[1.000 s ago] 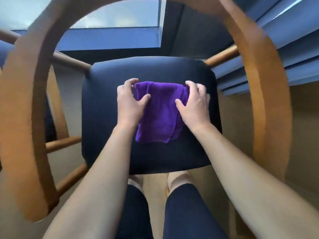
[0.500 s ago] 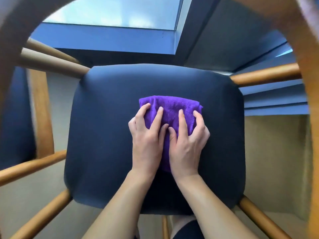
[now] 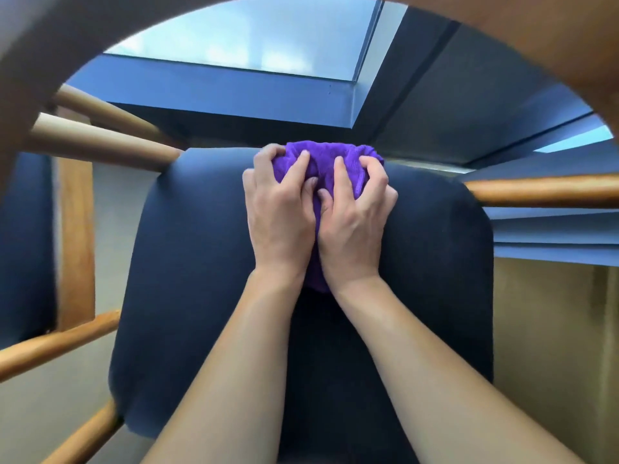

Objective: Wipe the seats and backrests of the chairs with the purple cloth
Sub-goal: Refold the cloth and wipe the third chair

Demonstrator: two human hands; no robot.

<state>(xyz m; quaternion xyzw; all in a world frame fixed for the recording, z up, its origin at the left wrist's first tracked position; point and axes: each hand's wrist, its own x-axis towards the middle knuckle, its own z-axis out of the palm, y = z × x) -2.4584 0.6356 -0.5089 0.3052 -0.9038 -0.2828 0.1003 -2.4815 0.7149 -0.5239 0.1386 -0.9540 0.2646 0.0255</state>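
Left hand (image 3: pixel 279 212) and right hand (image 3: pixel 353 217), fingers curled, grip the bunched, fuzzy purple cloth (image 3: pixel 330 162) at the far edge of the rounded navy seat (image 3: pixel 187 279), perhaps vinyl.

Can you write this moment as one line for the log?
step: wiping seat | left hand: grips purple cloth | right hand: grips purple cloth | spot: bunched at seat's far edge

Left hand (image 3: pixel 281 209): bare; knuckles and tendon lines are marked across its back.
Right hand (image 3: pixel 355 216): bare as well; short, plain nails are shown at the fingertips.
Left forearm (image 3: pixel 234 346): left uncovered from behind the wrist down to the lower edge of view.
Right forearm (image 3: pixel 418 346): uncovered likewise behind its hand; a smooth surface is shown.
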